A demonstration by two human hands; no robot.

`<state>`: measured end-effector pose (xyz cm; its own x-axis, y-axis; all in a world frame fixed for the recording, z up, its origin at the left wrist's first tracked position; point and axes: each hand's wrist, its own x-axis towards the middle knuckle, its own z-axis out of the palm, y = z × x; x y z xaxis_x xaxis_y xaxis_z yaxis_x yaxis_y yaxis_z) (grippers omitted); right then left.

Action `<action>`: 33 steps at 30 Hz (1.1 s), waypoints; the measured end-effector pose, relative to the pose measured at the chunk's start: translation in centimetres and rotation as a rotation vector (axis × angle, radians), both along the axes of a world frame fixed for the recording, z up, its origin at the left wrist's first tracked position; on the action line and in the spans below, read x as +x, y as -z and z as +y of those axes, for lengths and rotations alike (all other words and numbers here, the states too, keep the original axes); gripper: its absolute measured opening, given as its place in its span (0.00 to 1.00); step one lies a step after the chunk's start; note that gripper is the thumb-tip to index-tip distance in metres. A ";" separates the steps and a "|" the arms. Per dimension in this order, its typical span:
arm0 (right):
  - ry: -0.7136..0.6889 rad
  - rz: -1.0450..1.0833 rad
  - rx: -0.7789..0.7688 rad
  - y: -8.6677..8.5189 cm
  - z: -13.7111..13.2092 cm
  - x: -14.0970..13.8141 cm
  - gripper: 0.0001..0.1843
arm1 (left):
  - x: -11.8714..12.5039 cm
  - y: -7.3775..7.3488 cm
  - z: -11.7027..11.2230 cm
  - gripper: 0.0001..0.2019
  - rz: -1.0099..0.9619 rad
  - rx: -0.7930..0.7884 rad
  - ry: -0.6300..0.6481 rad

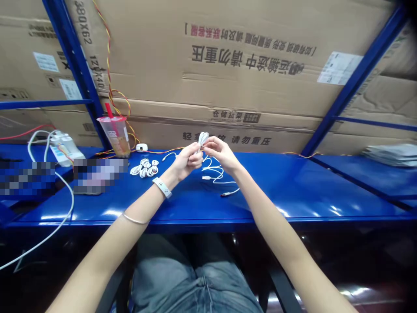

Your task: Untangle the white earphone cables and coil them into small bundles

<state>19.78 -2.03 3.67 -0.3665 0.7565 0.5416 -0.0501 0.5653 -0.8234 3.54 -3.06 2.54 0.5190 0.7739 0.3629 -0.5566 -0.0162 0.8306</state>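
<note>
My left hand (188, 160) is closed around a folded bundle of white cable (202, 139) held above the blue shelf (293, 187). My right hand (220, 152) pinches the same cable just beside it. The cable's loose end trails down onto the shelf in loops (213, 173) and ends in a plug (224, 194). A small pile of coiled white cables (145, 167) lies to the left of my left hand. A white band sits on my left wrist.
A plastic cup with a red straw (114, 134) stands at the back left, near a white power strip (65, 148) with cables. Large cardboard boxes (228, 74) fill the back. Blue rack posts (76, 65) rise on both sides. Stacked papers (391, 154) lie far right.
</note>
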 end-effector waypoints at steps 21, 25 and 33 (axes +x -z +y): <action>-0.061 0.009 0.022 -0.4 -0.6 -0.1 0.19 | 0.1 0.1 -0.4 0.11 0.098 0.064 0.077; -0.082 0.060 -0.005 -0.1 -0.4 -0.2 0.19 | 0.2 -0.1 -0.7 0.13 0.136 0.103 0.043; -0.107 0.118 0.031 0.1 0.1 0.2 0.15 | 0.1 -0.8 -1.2 0.13 0.251 0.224 0.009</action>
<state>19.95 -1.96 3.55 -0.3762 0.6991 0.6081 -0.2070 0.5763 -0.7906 3.60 -4.26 3.32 0.6199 0.6843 0.3841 -0.3365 -0.2104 0.9179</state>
